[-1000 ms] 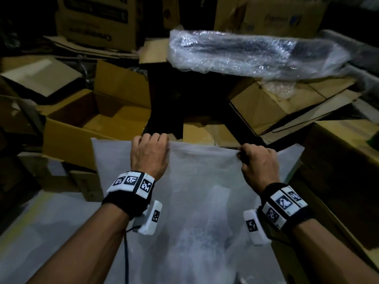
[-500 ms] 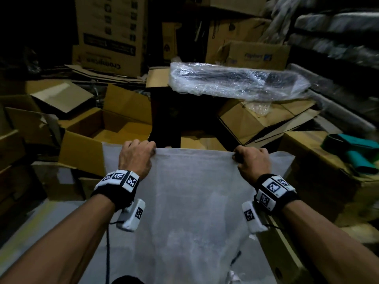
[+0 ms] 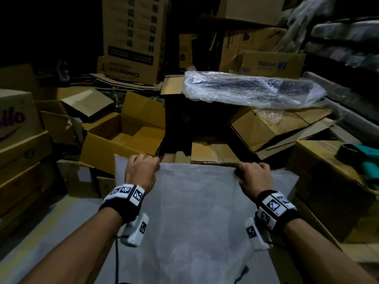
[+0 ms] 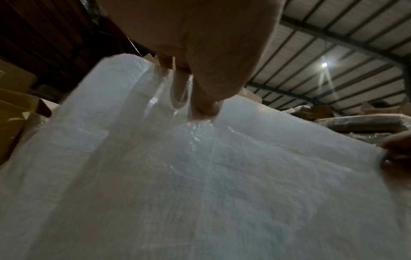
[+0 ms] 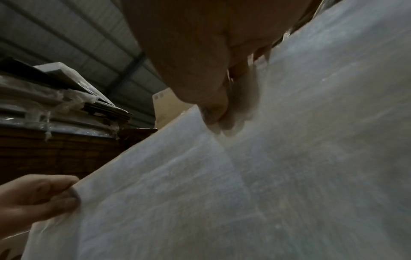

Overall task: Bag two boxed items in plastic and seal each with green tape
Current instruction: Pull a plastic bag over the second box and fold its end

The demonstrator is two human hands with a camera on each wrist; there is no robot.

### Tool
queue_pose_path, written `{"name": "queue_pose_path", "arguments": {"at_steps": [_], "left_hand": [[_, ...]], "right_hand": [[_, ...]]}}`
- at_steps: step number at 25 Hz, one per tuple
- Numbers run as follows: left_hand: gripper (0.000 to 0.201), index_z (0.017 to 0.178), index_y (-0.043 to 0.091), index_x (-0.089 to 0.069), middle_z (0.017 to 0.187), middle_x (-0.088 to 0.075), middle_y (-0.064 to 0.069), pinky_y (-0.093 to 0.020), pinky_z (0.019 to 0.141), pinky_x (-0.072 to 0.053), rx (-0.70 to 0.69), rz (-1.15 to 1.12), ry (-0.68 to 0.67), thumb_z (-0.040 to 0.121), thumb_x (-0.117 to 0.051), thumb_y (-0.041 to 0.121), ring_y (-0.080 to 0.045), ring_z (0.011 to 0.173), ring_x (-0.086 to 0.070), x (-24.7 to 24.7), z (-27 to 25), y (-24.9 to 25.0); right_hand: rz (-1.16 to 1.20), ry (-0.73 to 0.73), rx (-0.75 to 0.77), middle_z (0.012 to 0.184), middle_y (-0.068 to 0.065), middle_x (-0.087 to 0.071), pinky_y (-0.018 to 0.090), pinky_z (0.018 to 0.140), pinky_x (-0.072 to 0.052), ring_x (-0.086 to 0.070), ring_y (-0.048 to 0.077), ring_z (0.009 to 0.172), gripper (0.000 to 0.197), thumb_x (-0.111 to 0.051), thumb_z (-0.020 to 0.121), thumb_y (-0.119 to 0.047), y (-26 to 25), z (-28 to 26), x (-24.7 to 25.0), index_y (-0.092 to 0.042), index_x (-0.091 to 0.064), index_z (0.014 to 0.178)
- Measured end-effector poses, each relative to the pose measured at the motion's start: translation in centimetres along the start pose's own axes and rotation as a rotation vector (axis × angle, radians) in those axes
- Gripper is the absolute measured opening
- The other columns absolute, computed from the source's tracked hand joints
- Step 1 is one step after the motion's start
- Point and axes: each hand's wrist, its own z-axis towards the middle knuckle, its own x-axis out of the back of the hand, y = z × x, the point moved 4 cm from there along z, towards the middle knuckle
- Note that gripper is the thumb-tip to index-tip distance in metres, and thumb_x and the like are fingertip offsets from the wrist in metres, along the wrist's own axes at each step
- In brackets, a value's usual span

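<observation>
One translucent white plastic bag (image 3: 196, 212); left hand (image 3: 141, 173) and right hand (image 3: 253, 177) fingers each clamp its top edge.

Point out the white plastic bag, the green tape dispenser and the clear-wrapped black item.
white translucent plastic bag (image 3: 194, 212), head view, middle of its flat front.
green tape dispenser (image 3: 367, 154), head view, its teal body at the right edge.
clear-wrapped long black item (image 3: 252, 89), head view, middle of wrapped length.

Two bare forearms reach forward, each wrist wearing a black band with patterned markers. The left hand (image 3: 141, 173) and right hand (image 3: 253, 175) are knuckles-up, fingers curled, gripping a plastic bag's (image 3: 196, 212) top edge.
</observation>
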Motion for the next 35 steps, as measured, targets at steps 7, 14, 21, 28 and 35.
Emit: {"name": "queue_pose_path", "arguments": {"at_steps": [7,14,21,28,35], "left_hand": [[0.044,0.124,0.019,-0.054,0.128,-0.054,-0.007,-0.041,0.103,-0.035,0.075,-0.073,0.167,0.082,-0.066,0.027,-0.026,0.120,-0.047,-1.0,-1.9,-3.1],[0.076,0.148,0.010,-0.021,0.156,-0.016,-0.014,-0.046,0.112,-0.026,0.507,-0.509,0.158,0.084,-0.062,0.011,-0.034,0.140,-0.023,-7.2,-6.3,-7.9],[0.060,0.138,-0.007,-0.028,0.135,-0.048,-0.018,-0.036,0.102,-0.036,0.769,-1.140,-0.011,0.084,-0.054,-0.015,-0.028,0.119,-0.050,-18.0,-6.5,-10.3],[0.020,0.096,-0.007,-0.065,0.099,-0.066,-0.027,-0.036,0.079,-0.045,0.805,-0.963,-0.046,0.085,-0.060,0.008,-0.040,0.095,-0.063,-22.3,-6.4,-12.9],[0.036,0.088,-0.002,-0.067,0.091,-0.066,-0.028,-0.043,0.080,-0.048,0.789,-0.885,0.021,0.090,-0.055,0.032,-0.040,0.090,-0.063,-21.5,-5.2,-16.3]], "right_hand": [[-0.018,0.247,-0.131,0.127,0.007,-0.053,0.047,0.105,-0.026,-0.046,0.028,0.121,0.043,-0.068,0.081,-0.024,1.7,-3.3,-1.0,-0.023,-0.060,0.123],[0.447,0.286,-0.548,0.147,0.018,-0.026,0.048,0.110,-0.031,-0.031,0.035,0.133,0.066,-0.065,0.082,-0.006,5.5,-8.8,-4.4,-0.012,-0.036,0.141],[0.757,0.271,-0.900,0.157,0.011,-0.019,0.046,0.114,-0.026,-0.025,0.033,0.141,0.080,-0.064,0.087,-0.007,9.9,-10.0,-10.9,-0.020,-0.018,0.152],[0.830,0.103,-0.947,0.126,0.018,-0.059,0.040,0.098,-0.042,-0.055,0.034,0.117,0.040,-0.053,0.092,-0.007,13.2,-5.0,-17.2,0.000,-0.049,0.131],[0.668,0.154,-0.971,0.111,0.025,-0.063,0.037,0.088,-0.042,-0.058,0.037,0.106,0.027,-0.055,0.095,-0.019,14.4,-4.1,-16.2,0.004,-0.063,0.105]]}}
